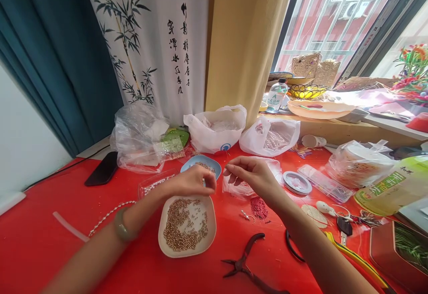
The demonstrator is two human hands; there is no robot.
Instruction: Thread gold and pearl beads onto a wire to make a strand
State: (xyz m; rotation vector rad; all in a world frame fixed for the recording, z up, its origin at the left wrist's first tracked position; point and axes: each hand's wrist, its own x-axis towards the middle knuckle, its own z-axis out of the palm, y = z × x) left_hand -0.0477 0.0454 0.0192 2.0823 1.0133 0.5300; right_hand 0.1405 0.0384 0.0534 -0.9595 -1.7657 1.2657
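My left hand hovers over the far edge of a cream dish of small gold beads. Its fingers are curled into a pinch, and what they grip is hidden. To the right, my right hand is raised, thumb and fingertips pinched together. A faint thin strand shows by those fingertips, too fine to name. Behind my hands sits a blue dish with more beads. A bead string lies left of the cream dish. Dark-handled pliers rest on the red table, jaws apart.
White plastic bags and a clear bag line the back, near a black phone. On the right are a clear compartment box, keys, yellow-handled pliers and a planter box. Red beads lie mid-table.
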